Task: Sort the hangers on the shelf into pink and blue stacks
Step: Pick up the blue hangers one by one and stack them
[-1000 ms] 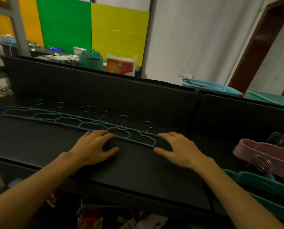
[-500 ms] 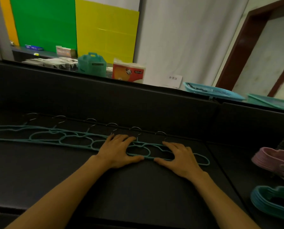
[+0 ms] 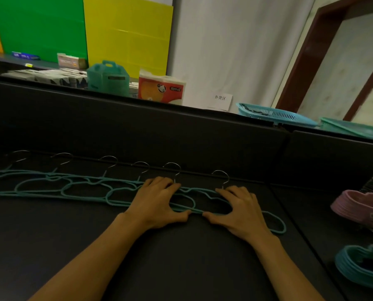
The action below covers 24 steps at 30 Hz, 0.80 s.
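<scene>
Dim room, black shelf (image 3: 181,268) with raised black back panel (image 3: 137,131).
Behind it: green panel (image 3: 38,27), yellow panel (image 3: 127,33), white curtain (image 3: 235,46), dark red-brown door frame (image 3: 307,55) at right. Ledge clutter: teal carry case (image 3: 107,78), tissue pack (image 3: 161,89), paper label (image 3: 221,101), blue basket (image 3: 276,115).

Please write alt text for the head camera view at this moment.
Both hands, left and right, rest on the right end of a row of overlapping blue hangers laid along a black shelf. At the far right sit a pink stack and a blue stack.
</scene>
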Available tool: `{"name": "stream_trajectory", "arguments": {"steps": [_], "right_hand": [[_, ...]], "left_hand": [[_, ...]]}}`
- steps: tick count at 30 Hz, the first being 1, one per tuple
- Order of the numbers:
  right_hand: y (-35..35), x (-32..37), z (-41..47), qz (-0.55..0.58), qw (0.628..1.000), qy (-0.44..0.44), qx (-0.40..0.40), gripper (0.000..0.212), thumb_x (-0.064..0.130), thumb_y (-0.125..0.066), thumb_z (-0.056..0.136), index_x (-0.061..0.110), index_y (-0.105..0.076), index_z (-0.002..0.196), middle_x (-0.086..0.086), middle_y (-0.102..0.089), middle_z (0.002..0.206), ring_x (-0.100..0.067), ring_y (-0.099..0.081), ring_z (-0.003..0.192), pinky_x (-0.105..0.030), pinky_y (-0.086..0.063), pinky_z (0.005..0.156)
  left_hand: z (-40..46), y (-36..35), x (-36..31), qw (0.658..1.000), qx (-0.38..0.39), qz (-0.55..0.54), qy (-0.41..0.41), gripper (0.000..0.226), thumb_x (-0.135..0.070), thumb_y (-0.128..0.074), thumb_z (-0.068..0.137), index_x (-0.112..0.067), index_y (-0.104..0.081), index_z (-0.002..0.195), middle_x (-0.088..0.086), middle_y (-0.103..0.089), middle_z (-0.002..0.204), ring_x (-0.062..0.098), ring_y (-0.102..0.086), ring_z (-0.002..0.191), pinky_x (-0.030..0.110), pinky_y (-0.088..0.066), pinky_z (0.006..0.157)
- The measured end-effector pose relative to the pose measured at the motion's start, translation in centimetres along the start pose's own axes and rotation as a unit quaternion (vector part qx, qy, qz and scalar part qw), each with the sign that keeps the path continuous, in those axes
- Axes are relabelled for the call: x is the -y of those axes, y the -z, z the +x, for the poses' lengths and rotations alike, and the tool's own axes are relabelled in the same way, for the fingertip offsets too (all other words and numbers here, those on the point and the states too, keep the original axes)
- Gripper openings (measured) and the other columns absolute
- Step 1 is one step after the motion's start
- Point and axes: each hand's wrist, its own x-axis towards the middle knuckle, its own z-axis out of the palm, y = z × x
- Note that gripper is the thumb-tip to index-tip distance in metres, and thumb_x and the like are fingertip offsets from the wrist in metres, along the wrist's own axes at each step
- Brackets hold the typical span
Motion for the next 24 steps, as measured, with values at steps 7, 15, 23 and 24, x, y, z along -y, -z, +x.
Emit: {"name": "stream_trajectory", "arguments": {"steps": [7,15,23,24], "right_hand": [[0.2,0.2,-0.2,-0.014,0.998,0.005,-0.059,0.095,0.088,-0.045,0.064,0.015,-0.064,0.123,0.002,-0.060,0.114,-0.017,-0.051,0.101,-0.033,-0.042,0.083],[0.0,0.5,-0.4,-0.042,0.988,0.020,-0.148,0.086,0.077,-0.054,0.067,0.005,-0.069,0.112,-0.005,-0.065,0.105,-0.021,-0.057,0.097,-0.036,-0.047,0.078],[0.5,0.9,-1.2,-0.099,0.975,0.059,-0.189,0.083,0.075,-0.054,0.071,0.004,-0.069,0.111,-0.007,-0.066,0.102,-0.024,-0.059,0.094,-0.037,-0.047,0.077],[0.6,1.0,-1.4,-0.101,0.975,0.064,-0.188,0.083,0.075,-0.054,0.071,0.004,-0.069,0.110,-0.006,-0.065,0.101,-0.024,-0.059,0.093,-0.037,-0.047,0.076]], "left_hand": [[0.1,-0.1,0.1,0.999,-0.046,0.016,0.009,0.107,-0.086,-0.026,0.058,-0.020,-0.037,0.143,-0.003,-0.042,0.137,0.015,-0.039,0.124,0.032,-0.028,0.104],[0.0,-0.2,-0.3,0.997,-0.078,0.023,0.007,0.105,-0.084,-0.029,0.059,-0.014,-0.049,0.135,0.002,-0.052,0.129,0.020,-0.048,0.117,0.038,-0.034,0.101],[-0.9,0.2,-1.1,0.994,-0.097,0.041,0.015,0.087,-0.077,-0.045,0.059,-0.009,-0.065,0.109,0.005,-0.064,0.101,0.024,-0.062,0.088,0.041,-0.050,0.077],[-1.2,0.4,-1.3,0.994,-0.098,0.045,0.016,0.087,-0.076,-0.045,0.058,-0.009,-0.066,0.108,0.005,-0.065,0.099,0.024,-0.062,0.086,0.040,-0.050,0.076]]}}
